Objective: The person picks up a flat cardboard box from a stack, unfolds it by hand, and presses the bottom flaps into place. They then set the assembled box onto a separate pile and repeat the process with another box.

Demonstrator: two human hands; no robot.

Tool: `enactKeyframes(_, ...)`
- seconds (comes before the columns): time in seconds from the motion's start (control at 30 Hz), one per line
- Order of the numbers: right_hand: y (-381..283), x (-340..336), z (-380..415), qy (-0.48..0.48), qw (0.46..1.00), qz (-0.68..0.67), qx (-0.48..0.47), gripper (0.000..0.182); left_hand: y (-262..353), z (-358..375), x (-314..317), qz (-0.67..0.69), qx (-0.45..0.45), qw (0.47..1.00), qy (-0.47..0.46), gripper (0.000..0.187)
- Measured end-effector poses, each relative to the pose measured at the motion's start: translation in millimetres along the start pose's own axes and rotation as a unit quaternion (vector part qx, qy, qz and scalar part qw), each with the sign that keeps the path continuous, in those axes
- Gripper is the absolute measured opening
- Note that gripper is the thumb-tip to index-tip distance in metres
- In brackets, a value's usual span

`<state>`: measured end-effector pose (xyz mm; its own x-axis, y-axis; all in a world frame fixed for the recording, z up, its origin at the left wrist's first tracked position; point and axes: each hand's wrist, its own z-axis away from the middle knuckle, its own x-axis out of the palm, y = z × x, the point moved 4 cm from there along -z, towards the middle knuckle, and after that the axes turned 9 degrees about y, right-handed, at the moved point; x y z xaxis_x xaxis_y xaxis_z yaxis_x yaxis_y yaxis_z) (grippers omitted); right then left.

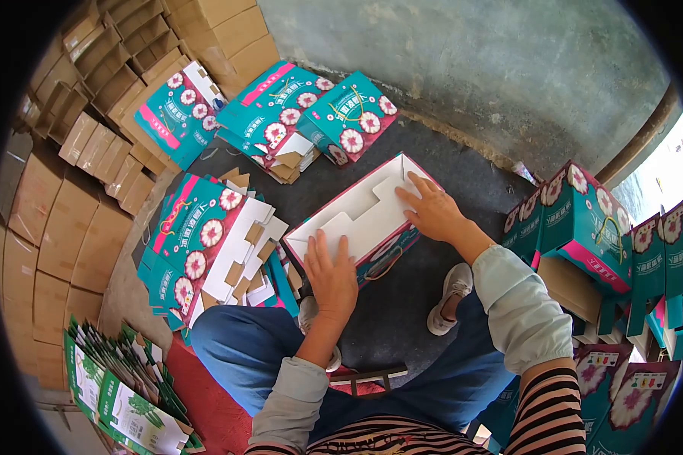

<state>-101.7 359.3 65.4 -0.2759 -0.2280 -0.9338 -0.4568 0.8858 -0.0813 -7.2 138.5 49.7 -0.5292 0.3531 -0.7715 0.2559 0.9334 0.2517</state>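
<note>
A teal and magenta printed carton (pixel 353 208) stands between my knees, its white flaps folded inward on the side facing up. A notched edge runs across the middle of those flaps. My left hand (pixel 331 274) rests at the near left end, fingertips on the white flap and fingers apart. Toward the far right end, my right hand (pixel 432 210) lies over the edge with its fingers spread on the flap. Neither hand grips anything. Below the carton's near edge, a yellow cord handle (pixel 383 265) shows on the printed side.
Flattened teal cartons (pixel 197 243) are piled at the left, with more teal cartons (pixel 281 110) behind. Formed teal cartons (pixel 588 227) stand at the right. Green-and-white folded cartons (pixel 129 394) sit lower left. Brown cardboard boxes (pixel 61 220) line the left side. A grey wall (pixel 470 76) closes the back.
</note>
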Motion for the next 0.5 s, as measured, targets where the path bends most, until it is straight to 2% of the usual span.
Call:
enactKeyframes(0.03, -1.3, 1.5, 1.4, -0.004, 1.000, 0.006, -0.025, 0.058, 2.8, 2.4, 1.0, -0.038, 0.044, 0.998, -0.010, 0.057)
enactKeyframes(0.13, -5.8, 8.9, 2.0, -0.036, 0.996, -0.045, -0.071, 0.062, 0.5, 5.6, 7.4, -0.009, 0.081, 0.995, -0.053, 0.057)
enactKeyframes(0.23, -7.2, 6.5, 3.2, -0.051, 0.995, -0.018, -0.088, 0.068, -2.8, 7.2, 13.3, -0.027, 0.095, 0.994, -0.050, 0.054)
enactKeyframes(0.5, -6.2, 18.6, -10.3, -0.161, 0.984, -0.027, -0.071, 0.063, -7.8, 6.9, 21.8, 0.011, 0.072, 0.992, -0.105, 0.044)
